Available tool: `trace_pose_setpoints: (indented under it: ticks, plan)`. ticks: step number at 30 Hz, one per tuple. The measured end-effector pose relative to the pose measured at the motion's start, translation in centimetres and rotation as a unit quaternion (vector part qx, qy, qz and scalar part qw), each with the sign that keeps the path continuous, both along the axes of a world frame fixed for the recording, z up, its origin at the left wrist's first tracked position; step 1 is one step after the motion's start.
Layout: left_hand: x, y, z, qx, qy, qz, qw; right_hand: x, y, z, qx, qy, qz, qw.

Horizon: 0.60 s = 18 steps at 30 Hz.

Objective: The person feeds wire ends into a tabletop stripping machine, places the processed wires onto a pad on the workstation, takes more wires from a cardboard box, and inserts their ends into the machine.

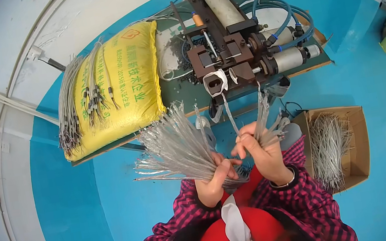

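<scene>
Left fingers (221,171): clamped on large wire bundle (174,146), seven o'clock from machine (236,51).
Right fingers (258,148): clamped on smaller bundle (263,128), six o'clock.
Yellow sack (149,105): green lettering (133,71), red emblem (131,33); nine o'clock.

The site was a workshop: a bench (177,94) held a machine (224,8) with blue hoses (286,4), and a box (362,163) of wires (329,148) stood nearby.

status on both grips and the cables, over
Left grip closed on large cable bundle. Right grip closed on smaller bunch, single cable running up toward machine. No obstruction seen at either grip.
</scene>
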<state>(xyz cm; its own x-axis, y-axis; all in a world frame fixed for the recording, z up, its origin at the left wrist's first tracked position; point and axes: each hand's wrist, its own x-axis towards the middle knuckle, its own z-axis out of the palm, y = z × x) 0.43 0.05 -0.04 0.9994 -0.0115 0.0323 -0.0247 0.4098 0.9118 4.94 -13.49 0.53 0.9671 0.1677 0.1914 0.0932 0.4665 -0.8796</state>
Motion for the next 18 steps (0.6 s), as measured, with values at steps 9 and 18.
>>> trace_pose_setpoints:
  ticks: [9,18]
  plan:
    - [-0.6,0.4,0.1,0.043,0.047,-0.046,0.997,-1.0,0.7,0.9,-0.09,0.041,0.043,0.994]
    - [-0.3,-0.4,0.1,-0.015,0.006,-0.003,1.0,-0.9,1.3,0.9,0.024,0.114,0.044,0.992]
